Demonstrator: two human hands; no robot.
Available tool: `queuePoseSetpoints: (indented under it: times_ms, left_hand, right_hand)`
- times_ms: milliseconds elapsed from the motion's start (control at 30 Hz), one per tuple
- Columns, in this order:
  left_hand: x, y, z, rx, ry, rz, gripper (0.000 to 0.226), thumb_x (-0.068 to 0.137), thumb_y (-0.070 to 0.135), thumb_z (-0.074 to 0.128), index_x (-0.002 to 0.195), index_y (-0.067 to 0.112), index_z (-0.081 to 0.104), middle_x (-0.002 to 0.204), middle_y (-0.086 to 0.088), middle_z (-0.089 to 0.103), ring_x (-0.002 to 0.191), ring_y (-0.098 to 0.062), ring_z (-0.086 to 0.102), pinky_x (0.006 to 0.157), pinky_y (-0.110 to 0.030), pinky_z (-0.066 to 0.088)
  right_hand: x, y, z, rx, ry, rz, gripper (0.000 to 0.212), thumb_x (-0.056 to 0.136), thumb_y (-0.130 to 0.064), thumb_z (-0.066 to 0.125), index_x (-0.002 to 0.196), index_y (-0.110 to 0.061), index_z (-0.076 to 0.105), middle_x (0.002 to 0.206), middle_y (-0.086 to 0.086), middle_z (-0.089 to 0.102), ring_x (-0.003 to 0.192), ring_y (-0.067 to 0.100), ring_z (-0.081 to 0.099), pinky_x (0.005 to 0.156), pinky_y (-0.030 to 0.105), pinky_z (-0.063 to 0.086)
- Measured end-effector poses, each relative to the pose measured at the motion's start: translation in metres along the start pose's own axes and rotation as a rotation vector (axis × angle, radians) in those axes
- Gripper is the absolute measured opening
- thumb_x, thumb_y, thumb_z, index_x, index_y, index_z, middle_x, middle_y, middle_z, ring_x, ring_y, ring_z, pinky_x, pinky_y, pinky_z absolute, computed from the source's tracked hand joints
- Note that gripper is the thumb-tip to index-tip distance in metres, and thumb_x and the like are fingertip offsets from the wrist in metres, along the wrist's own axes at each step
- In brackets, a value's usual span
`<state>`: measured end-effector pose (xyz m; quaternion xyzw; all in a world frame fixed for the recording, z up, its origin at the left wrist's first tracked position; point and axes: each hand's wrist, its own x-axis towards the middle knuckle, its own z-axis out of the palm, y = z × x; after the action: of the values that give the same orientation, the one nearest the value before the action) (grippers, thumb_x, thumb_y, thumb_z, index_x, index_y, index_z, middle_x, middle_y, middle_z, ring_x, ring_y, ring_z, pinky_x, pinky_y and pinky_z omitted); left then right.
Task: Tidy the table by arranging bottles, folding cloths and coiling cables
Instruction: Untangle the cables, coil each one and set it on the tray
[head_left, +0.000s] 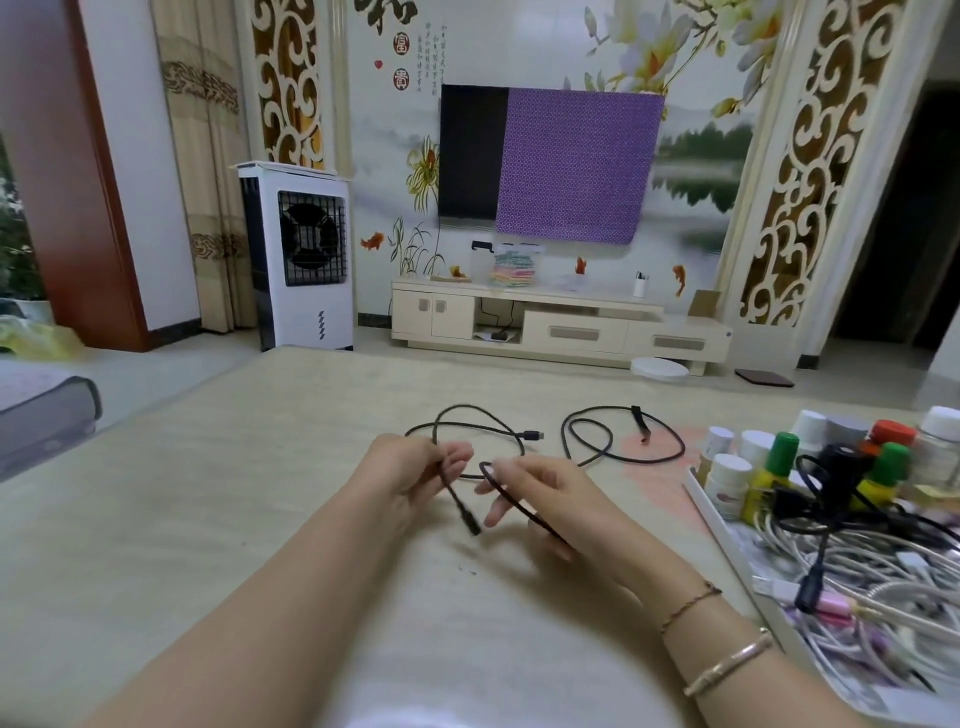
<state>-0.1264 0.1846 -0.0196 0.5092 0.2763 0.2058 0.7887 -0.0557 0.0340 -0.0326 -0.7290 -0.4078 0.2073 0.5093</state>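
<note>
Near the table's (260, 519) middle, our left hand (410, 478) pinches the black cable's (592, 457) plug end while our right hand (540, 499) grips its cord, so we should wind even loops, feeding slack gently.

The bench (218, 519) is a broad, pale beige surface with a faint grain. A long black cable (597, 452) lies on it in loose loops, one plug end (532, 434) resting flat beyond the nearer loops. Just past the cable's far loop sits a pinkish patch (660, 470) on the bench top (whether printed or a thin sheet cannot be told). Beside the cable, toward the bench's right edge, stands a shallow white tray (714, 514) directly on the surface, crowded with small bottles (732, 475) at its far end and a tangle of white and black cords (857, 566) nearer.
</note>
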Motion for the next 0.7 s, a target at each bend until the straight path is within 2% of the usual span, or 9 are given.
queuePoseSetpoints:
  times_ms: [67,100,167,233,333,433,533,633,700]
  left_hand:
    - [-0.003,0.006,-0.002,0.091,-0.013,0.097,0.018,0.096,-0.009,0.04,0.098,-0.002,0.057,0.081,-0.012,0.066,0.048,-0.007,0.062,0.044,-0.013,0.048]
    - [-0.005,0.009,-0.003,0.141,-0.022,0.148,0.02,0.096,-0.007,0.041,0.102,0.001,0.058,0.083,-0.009,0.067,0.046,-0.004,0.059,0.042,-0.013,0.043]
    - [-0.007,0.013,-0.005,0.178,-0.045,0.232,0.025,0.095,-0.007,0.042,0.104,0.005,0.062,0.082,-0.007,0.069,0.047,-0.004,0.05,0.042,-0.013,0.033]
    - [-0.009,0.016,-0.005,0.151,-0.077,0.288,0.027,0.095,-0.006,0.043,0.104,0.008,0.064,0.077,-0.006,0.069,0.05,-0.006,0.043,0.043,-0.014,0.028]
    - [-0.011,0.017,-0.005,0.148,-0.113,0.329,0.022,0.097,0.003,0.046,0.105,0.01,0.064,0.066,0.0,0.066,0.051,-0.006,0.037,0.046,-0.016,0.026]
    - [-0.011,0.017,-0.004,0.156,-0.139,0.361,0.017,0.097,0.012,0.051,0.105,0.011,0.066,0.062,0.002,0.057,0.047,-0.004,0.033,0.046,-0.016,0.024]
    - [-0.009,0.016,-0.006,0.155,-0.133,0.383,0.016,0.098,0.013,0.051,0.103,0.013,0.066,0.063,0.003,0.052,0.048,-0.005,0.029,0.047,-0.018,0.022]
    - [-0.009,0.016,-0.006,0.107,-0.13,0.394,0.016,0.099,0.014,0.049,0.103,0.015,0.065,0.063,0.003,0.051,0.048,-0.006,0.029,0.05,-0.019,0.024]
    - [-0.009,0.017,-0.006,0.048,-0.119,0.406,0.016,0.099,0.014,0.048,0.103,0.015,0.064,0.063,0.004,0.05,0.048,-0.005,0.031,0.053,-0.021,0.025]
  right_hand:
    - [0.003,0.002,-0.001,-0.023,0.049,0.015,0.042,0.093,-0.054,0.046,0.098,-0.019,0.068,0.077,0.004,0.073,0.042,0.012,0.029,0.037,0.019,0.022]
    - [0.004,0.002,-0.001,-0.024,0.059,0.004,0.039,0.093,-0.052,0.048,0.098,-0.018,0.068,0.074,0.004,0.071,0.042,0.012,0.027,0.038,0.019,0.021]
    - [0.005,0.004,-0.002,0.015,0.078,-0.025,0.027,0.098,-0.035,0.05,0.099,-0.015,0.068,0.067,0.004,0.066,0.04,0.014,0.028,0.038,0.019,0.022]
    - [0.007,0.005,-0.004,0.147,0.144,-0.006,0.025,0.102,-0.02,0.043,0.103,-0.013,0.067,0.062,0.004,0.056,0.042,0.014,0.034,0.038,0.017,0.024]
    - [0.009,0.004,-0.011,0.294,0.186,0.044,0.03,0.101,-0.031,0.046,0.103,-0.01,0.067,0.054,-0.001,0.038,0.045,0.011,0.027,0.041,0.017,0.02]
    - [0.006,0.002,-0.013,0.217,0.076,0.072,0.034,0.097,-0.034,0.052,0.101,-0.005,0.07,0.052,-0.004,0.025,0.046,0.011,0.019,0.042,0.018,0.015]
    - [0.009,0.004,-0.011,0.373,0.063,0.097,0.026,0.1,-0.016,0.047,0.104,0.001,0.065,0.052,0.0,0.036,0.039,0.01,0.028,0.04,0.017,0.021]
    - [0.017,0.006,-0.015,0.72,0.262,0.136,0.016,0.101,-0.004,0.039,0.104,0.0,0.054,0.066,0.007,0.059,0.036,0.01,0.043,0.036,0.017,0.033]
    - [0.02,0.008,-0.02,0.825,0.43,0.09,0.015,0.1,0.002,0.036,0.1,-0.004,0.05,0.08,0.013,0.064,0.039,0.011,0.05,0.036,0.018,0.038]
